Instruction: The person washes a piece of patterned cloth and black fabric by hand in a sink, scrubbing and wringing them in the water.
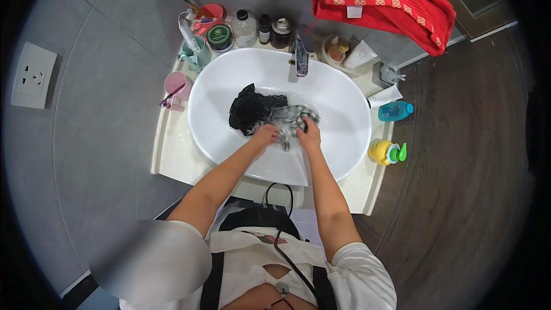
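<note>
A white oval sink [209, 112] lies in front of me with wet cloth in it. The black cloth [249, 109] is bunched at the left of the basin. Against its right side rests a grey-and-white checked cloth [287, 116], wet and crumpled. My left hand [265, 136] is closed on the checked cloth's near left part, close to the black cloth. At the cloth's right end, my right hand [310, 134] grips it with bent fingers. The metal faucet [301, 57] stands at the far rim, beyond both hands.
Along the far rim stand a clear bottle [244, 30], a green-lidded jar [220, 38] and several cups. A pink cup [177, 87] is at the left. A blue bottle [395, 111] and a yellow pump bottle [383, 152] stand right. Above hangs a red towel [379, 0].
</note>
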Motion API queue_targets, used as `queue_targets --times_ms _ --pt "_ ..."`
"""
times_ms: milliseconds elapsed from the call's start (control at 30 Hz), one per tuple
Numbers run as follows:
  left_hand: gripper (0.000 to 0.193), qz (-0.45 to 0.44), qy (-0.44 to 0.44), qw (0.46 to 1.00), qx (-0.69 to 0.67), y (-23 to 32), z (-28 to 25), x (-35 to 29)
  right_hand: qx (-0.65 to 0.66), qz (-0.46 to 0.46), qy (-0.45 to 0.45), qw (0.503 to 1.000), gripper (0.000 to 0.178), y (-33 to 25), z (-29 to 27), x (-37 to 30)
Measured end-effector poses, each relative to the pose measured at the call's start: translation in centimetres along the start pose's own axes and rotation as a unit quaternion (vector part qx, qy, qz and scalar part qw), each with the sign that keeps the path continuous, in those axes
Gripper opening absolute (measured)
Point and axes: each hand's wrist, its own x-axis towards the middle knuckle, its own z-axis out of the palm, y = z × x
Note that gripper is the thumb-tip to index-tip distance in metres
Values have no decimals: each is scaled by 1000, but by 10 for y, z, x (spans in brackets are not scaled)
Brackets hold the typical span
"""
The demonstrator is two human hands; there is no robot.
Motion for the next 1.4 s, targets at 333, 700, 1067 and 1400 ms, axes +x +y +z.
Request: queue_targets --times_ms 333,700,1067,1400 --pt "20 449 108 792 399 25 22 2 -123 -43 -37 991 97 -37 -4 -22" --pt "17 212 198 921 260 48 1 10 -220 -25 -64 973 60 -4 -37 -13" --pt "21 104 152 982 -35 25 11 -7 -165 -219 -132 952 61 -14 -37 -11" --pt "17 71 107 972 -196 19 4 -13 -165 -177 -189 952 51 -16 -24 -22"
